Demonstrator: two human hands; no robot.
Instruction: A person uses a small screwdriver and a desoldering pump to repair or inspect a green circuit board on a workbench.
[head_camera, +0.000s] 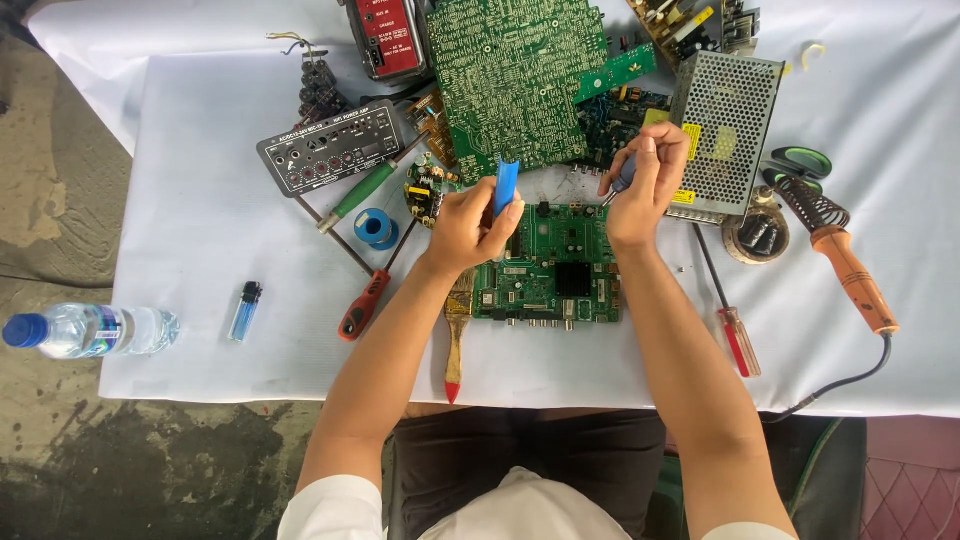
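A small green circuit board lies on the white cloth in front of me. My left hand is closed on a blue plastic pry tool, held upright over the board's left end. At the board's upper right corner, my right hand grips a small screwdriver with its tip pointing down at the board.
A large green board, a metal mesh power supply and a black panel lie behind. A soldering iron, red-handled screwdrivers, a brush, solder spool, lighter and water bottle surround the work.
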